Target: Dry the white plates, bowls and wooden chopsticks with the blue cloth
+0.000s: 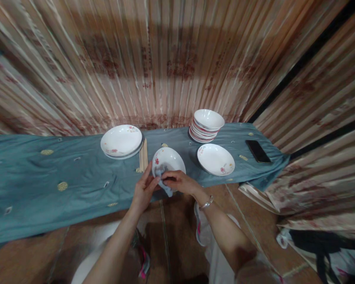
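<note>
A white bowl [173, 157] with a red flower motif is tilted toward me at the table's front edge. My left hand [146, 187] grips its left rim, thumb on the near side. My right hand [179, 181] pinches a light blue cloth [165, 188] against the inside of the bowl, and part of the cloth hangs over the near rim. Just left of the bowl lie several wooden chopsticks [143, 156], side by side. A silvery bracelet [206, 202] circles my right wrist.
Stacked floral plates [121, 140] stand to the left. Behind on the right is a stack of bowls [208, 120], with more shallow plates [215, 159] in front. A black phone [258, 151] lies near the right end of the cloth-covered table [85, 189]. Pleated curtains [165, 59] hang behind.
</note>
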{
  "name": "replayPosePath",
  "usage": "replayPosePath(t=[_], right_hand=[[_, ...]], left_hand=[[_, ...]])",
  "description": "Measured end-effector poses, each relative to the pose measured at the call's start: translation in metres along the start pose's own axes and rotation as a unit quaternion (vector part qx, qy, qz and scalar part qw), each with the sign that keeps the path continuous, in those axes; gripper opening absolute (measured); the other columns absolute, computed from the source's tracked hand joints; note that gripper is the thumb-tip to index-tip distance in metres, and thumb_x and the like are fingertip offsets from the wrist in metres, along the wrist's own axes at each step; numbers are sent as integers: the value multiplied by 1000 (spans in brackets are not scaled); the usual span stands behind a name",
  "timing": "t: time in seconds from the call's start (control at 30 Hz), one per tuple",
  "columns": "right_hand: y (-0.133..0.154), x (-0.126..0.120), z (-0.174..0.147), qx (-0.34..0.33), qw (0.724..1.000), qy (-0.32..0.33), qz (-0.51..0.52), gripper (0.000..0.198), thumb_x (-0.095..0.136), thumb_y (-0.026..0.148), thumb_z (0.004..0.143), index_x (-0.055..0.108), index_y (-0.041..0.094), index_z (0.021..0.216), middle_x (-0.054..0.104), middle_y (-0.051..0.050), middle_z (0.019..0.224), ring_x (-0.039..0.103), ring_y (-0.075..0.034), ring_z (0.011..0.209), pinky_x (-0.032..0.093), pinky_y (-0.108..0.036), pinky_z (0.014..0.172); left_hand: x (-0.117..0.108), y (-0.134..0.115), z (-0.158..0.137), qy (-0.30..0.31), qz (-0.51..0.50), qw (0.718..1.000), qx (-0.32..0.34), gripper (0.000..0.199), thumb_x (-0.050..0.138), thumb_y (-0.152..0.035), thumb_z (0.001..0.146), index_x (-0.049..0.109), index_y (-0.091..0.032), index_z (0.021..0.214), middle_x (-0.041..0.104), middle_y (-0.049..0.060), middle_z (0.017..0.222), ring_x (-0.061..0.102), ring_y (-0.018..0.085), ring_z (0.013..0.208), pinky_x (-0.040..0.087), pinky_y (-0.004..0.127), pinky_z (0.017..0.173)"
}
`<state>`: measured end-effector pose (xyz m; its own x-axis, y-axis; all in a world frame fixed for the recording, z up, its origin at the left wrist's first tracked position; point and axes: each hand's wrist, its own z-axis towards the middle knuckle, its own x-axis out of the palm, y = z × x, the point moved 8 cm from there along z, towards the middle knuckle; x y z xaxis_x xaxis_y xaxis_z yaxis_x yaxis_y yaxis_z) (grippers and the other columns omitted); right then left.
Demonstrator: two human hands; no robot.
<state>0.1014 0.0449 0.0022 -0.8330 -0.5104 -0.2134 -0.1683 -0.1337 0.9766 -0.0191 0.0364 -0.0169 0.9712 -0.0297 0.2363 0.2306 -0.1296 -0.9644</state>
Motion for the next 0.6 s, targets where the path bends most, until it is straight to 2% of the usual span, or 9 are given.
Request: replayPosePath(t=[0.1, 0.2, 0.37, 0.5, 0.6], right_hand=[[5, 2, 7, -32, 999, -18, 38, 16, 54, 28, 82, 63, 16, 85, 59, 1, 77, 53, -11, 71, 42, -22, 69], [8, -1, 14, -53, 996, -44, 53, 17, 54, 28, 82, 63, 17, 90, 62, 0, 85, 56, -14, 83, 44, -25, 79], [9, -10, 27, -81, 991, -84, 58, 23, 51, 26, 83, 62, 18, 101, 63, -2, 94, 58, -15, 89, 46, -27, 82], [16, -24, 34, -132, 982, -131, -28, 20, 49, 22, 84, 62, 18, 99, 61, -4, 99, 56, -16, 97, 44, -30, 91], [13, -35, 37, -139, 971, -163, -107, 21, 47, 16, 84, 62, 19, 99, 58, -6, 111, 54, -17, 108, 42, -31, 97]], left_hand=[[0, 0, 0, 1, 2, 1000, 0, 96, 78, -45, 62, 36, -20, 144, 70, 2, 80, 64, 16, 68, 56, 28, 62], [1, -1, 0, 3, 4, 1000, -5, 98, 79, -44, 61, 35, -20, 145, 71, 3, 83, 65, 17, 71, 57, 29, 63], [3, -5, -1, 11, 10, 1000, 1, 97, 78, -43, 62, 34, -20, 145, 67, -1, 73, 64, 16, 68, 57, 29, 64], [5, -6, -3, 30, 16, 999, 0, 98, 78, -43, 63, 31, -19, 146, 68, 0, 75, 64, 17, 71, 56, 29, 66], [6, -5, -4, 32, 18, 999, 0, 96, 77, -42, 65, 31, -18, 146, 70, 4, 84, 64, 17, 74, 56, 29, 67]])
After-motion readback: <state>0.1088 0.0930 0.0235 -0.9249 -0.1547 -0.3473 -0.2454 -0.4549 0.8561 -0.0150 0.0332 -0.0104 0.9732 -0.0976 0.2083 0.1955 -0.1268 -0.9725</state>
